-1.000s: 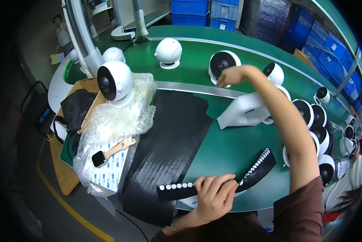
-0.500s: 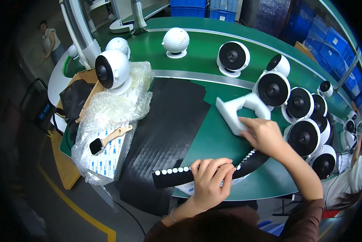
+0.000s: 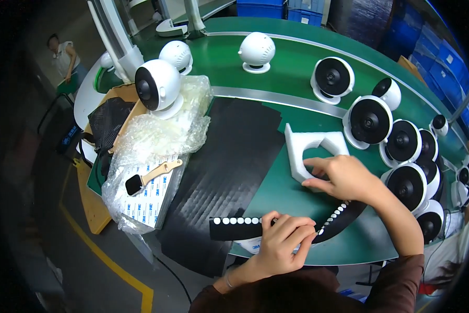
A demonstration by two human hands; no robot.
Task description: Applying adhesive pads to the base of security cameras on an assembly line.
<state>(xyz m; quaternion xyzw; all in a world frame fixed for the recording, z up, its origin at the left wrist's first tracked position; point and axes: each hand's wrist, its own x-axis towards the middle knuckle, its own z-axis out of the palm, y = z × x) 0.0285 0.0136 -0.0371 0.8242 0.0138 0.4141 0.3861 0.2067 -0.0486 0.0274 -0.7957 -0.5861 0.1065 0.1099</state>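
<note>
My left hand (image 3: 285, 242) is closed on a black strip (image 3: 234, 232) with a row of white round dots (image 3: 239, 220) along its upper edge. The strip bends up to the right, and its far end passes under my right wrist. My right hand (image 3: 344, 180) grips the lower end of a white foam piece (image 3: 297, 143) with a rounded cut-out, thumb below and fingers inside the opening. A white backing sheet (image 3: 250, 245) shows partly beneath the strip.
Black sheets (image 3: 229, 151) cover the green table's middle. At left lie bubble wrap (image 3: 145, 135), printed backing sheets (image 3: 151, 201) and a watch (image 3: 135, 184). White round cameras (image 3: 369, 121) crowd the right; another (image 3: 158, 86) stands on the wrap. A person (image 3: 64, 57) is at far left.
The foam piece has turned more upright and sits squarer to me. My right fingers have shifted into its opening. The strip bends more sharply beside my left hand; the whole view has shifted.
</note>
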